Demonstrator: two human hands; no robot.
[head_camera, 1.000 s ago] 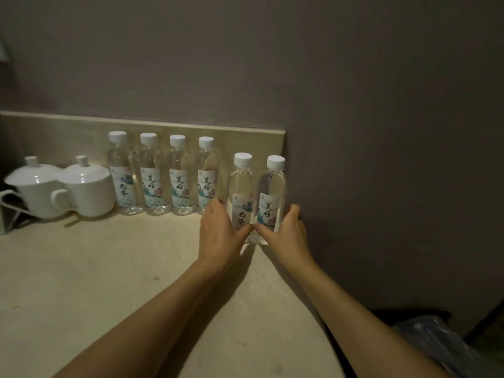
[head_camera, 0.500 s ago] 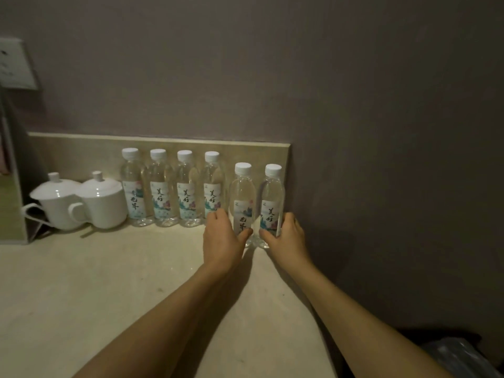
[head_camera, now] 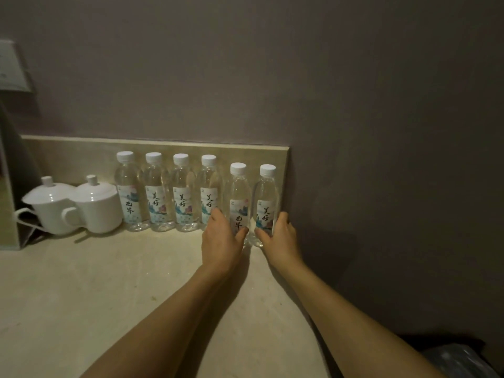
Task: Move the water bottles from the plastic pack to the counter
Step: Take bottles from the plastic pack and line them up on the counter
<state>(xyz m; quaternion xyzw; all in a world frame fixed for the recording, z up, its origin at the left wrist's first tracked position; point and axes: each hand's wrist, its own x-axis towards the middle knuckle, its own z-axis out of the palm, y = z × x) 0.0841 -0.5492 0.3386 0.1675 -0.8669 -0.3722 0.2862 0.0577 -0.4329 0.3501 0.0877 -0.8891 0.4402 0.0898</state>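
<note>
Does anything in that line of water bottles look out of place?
Nothing spilled or tipped. Only the two rightmost bottles, held by the left hand and right hand, stand slightly forward of the other four.

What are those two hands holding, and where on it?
Each holds a water bottle low on its body: left hand the fifth bottle, right hand the sixth bottle.

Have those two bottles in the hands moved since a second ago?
Yes. The two held bottles have slid back toward the backsplash, closing most of the gap to the row of four bottles, though they stand slightly forward.
</note>
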